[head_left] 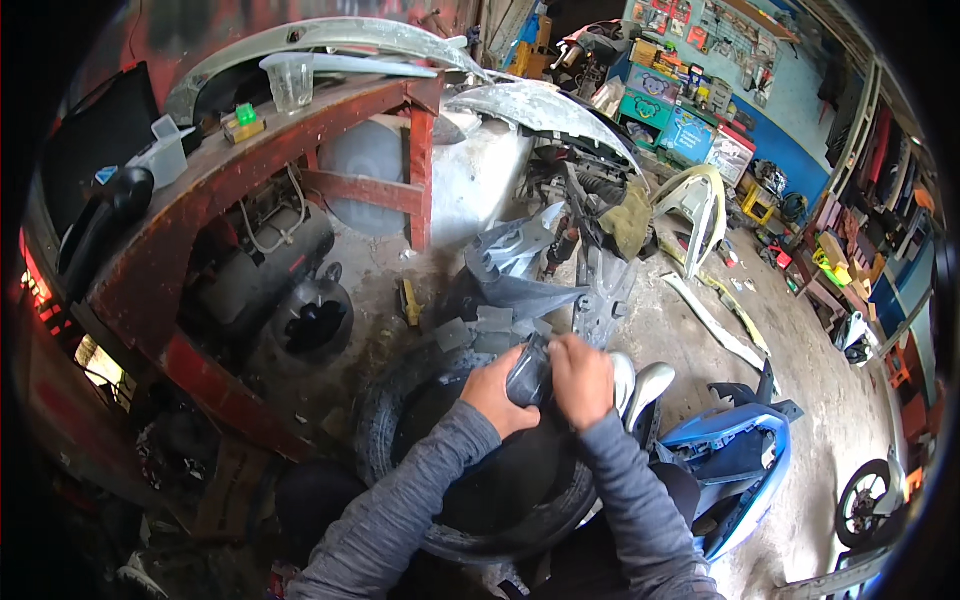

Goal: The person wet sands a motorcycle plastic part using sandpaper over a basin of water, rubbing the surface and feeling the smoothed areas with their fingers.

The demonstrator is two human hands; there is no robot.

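My left hand (500,393) is wrapped around the side of a dark, smooth, rounded part (531,380), thumb at its lower edge. My right hand (582,380) is closed at the part's upper right edge; whatever its fingers pinch is hidden. Both hands are over a round black tub (375,430) that looks like a cut tyre, with dark contents inside. Several small grey pieces, like sheets of sandpaper (457,336), lie at the tub's far rim. Beyond them is a grey angular fairing panel (510,285).
At the left stands a red wooden bench (250,130) with a clear plastic cup (290,82) on it. A blue motorcycle fairing (735,450) lies at the right on the concrete floor. Two rounded silver-grey parts (650,385) sit beside my right wrist. A yellow-handled tool (410,302) lies beyond the tub.
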